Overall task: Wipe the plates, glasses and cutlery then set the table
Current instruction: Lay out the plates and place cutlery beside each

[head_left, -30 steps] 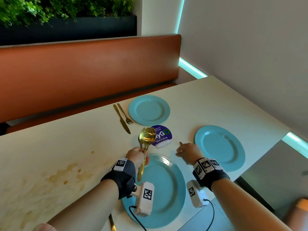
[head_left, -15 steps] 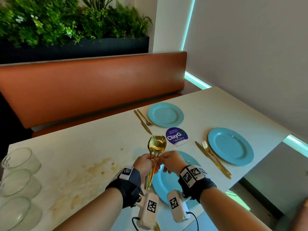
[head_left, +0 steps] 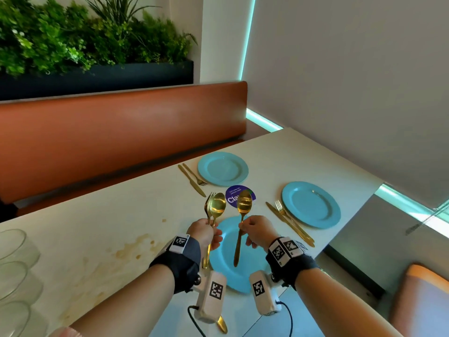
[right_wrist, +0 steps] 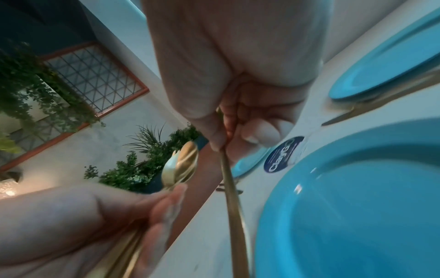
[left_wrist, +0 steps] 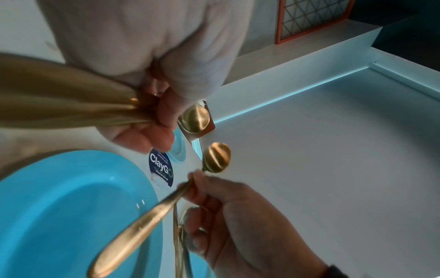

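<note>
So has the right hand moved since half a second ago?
Yes. The right hand has pulled one spoon rightward out of the bunch in the left hand, above the near plate.

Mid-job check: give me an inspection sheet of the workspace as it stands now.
Surface: white table, brown stains near its left part.
Job's things: three blue plates, far, right, near; knife and fork beside the right plate; glasses at left.
Clutter: round sticker.
Hands: left hand grips bundled cutlery; right hand pinches one spoon.
Cables: black wrist-camera leads.
Surroundings: orange bench, plants.
</note>
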Demonstrator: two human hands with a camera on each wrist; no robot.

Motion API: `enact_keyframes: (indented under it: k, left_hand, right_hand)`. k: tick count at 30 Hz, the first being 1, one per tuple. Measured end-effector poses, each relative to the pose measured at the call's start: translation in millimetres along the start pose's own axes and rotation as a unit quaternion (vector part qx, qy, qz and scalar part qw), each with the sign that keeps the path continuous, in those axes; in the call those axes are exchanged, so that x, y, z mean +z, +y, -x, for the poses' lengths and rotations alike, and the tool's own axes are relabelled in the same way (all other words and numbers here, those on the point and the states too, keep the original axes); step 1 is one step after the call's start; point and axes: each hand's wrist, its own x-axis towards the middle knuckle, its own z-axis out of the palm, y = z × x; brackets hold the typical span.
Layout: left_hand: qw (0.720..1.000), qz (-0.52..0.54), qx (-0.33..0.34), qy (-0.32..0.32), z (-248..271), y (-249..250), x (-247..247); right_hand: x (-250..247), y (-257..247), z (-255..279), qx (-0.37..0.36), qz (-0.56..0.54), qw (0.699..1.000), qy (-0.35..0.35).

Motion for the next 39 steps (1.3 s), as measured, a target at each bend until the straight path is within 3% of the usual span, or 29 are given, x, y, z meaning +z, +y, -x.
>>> enact_keyframes:
  k: [5, 11, 18, 22, 30, 39]
  left_hand:
    - [1.0, 0.003, 0.005, 0.012, -42.2, 24.0, 38.8]
    - [1.0, 0.027, 0.004, 0.012, -103.3, 65.4, 110.0]
    - [0.998, 0.05, -0.001, -0.024, -157.0, 93.7, 184.4]
    - [0.999, 0.044, 0.006, -0.021, -183.2, 98.1, 212.4]
    - [0.999, 0.041, 0.002, -0.034, -215.3, 92.9, 233.3]
    - [0.999, 0.038, -0.016, -0.03, -231.2, 88.4, 225.4]
  right_hand:
    - [-73.5, 29.4, -49.0, 0.007, 0.102, 0.994, 0.033]
    - [-185.4, 86.1, -143.1, 0.065, 0.249, 0.964, 0.064]
    - [-279.6, 146.5, -221.8, 0.155, 0.416, 0.893, 0.072]
    - [-302.8, 179.0, -256.6, 0.189, 0.451, 0.87, 0.063]
    - [-315.1, 229.2, -302.5, 0.216, 0.457, 0.862, 0.031]
    - [-300.8, 217.4, -314.4, 0.227, 0.428, 0.871, 0.083]
